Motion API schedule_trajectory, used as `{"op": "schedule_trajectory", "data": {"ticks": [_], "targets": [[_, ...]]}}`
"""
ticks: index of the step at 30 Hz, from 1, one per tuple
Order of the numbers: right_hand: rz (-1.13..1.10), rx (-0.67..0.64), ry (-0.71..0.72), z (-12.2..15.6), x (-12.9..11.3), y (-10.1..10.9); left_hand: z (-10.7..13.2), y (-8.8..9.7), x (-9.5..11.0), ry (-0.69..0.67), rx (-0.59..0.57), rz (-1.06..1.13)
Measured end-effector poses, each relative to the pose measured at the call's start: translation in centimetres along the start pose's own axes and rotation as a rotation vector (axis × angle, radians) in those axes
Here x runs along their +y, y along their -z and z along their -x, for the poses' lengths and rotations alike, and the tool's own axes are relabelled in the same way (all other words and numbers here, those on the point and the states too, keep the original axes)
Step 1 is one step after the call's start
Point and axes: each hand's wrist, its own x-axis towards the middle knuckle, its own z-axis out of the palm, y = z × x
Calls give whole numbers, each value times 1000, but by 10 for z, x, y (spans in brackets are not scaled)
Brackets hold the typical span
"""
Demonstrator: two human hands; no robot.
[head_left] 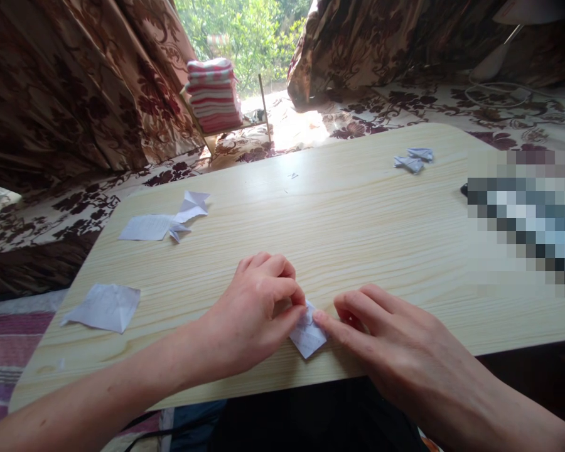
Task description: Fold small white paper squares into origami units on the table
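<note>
A small folded paper (307, 341) lies on the wooden table (358, 238) near its front edge, one corner pointing toward me. My left hand (263, 307) pinches its upper left part between thumb and forefinger. From the other side, my right hand (381, 333) presses a fingertip on its right edge, with the other fingers curled; whether the right thumb grips the paper is hidden. Part of the paper's top is covered by my fingers.
A creased sheet (106, 306) lies at the left, with more paper pieces (145, 227) behind it. Two small folded papers (409, 163) sit at the back right. A blurred-out object (537, 220) rests on the right. Folded striped towels (214, 94) stand stacked by the window.
</note>
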Motion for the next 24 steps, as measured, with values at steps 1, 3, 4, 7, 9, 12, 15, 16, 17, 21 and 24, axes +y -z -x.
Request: {"op": "schedule_trajectory", "data": {"ticks": [1,3,4,7,9,12,15,16,17,21,24], "targets": [[-1,4,4,0,0,0,0,1,0,-6,-15,-2],[-7,5,7,0,1,-1,-1,3,1,-13,-50,-17],[-10,2,4,-1,1,-1,-1,4,1,-18,-66,-26],[-16,-9,-5,0,0,-1,-2,5,2,-39,-92,-57],[-12,-8,-1,0,0,-1,-2,4,2,-35,-86,-71],[-8,-9,-5,0,0,0,0,1,4,0,-43,-71],[-19,-12,-14,0,0,0,1,-3,4,45,14,-52],[-23,-11,-13,0,0,0,2,-5,4,57,28,-44],[-26,-11,-9,0,0,0,3,-6,4,63,42,-33],[-23,-13,-2,0,0,-1,10,-7,2,28,124,-13],[-38,-29,-17,1,1,-1,22,-7,1,-47,266,-144]]}}
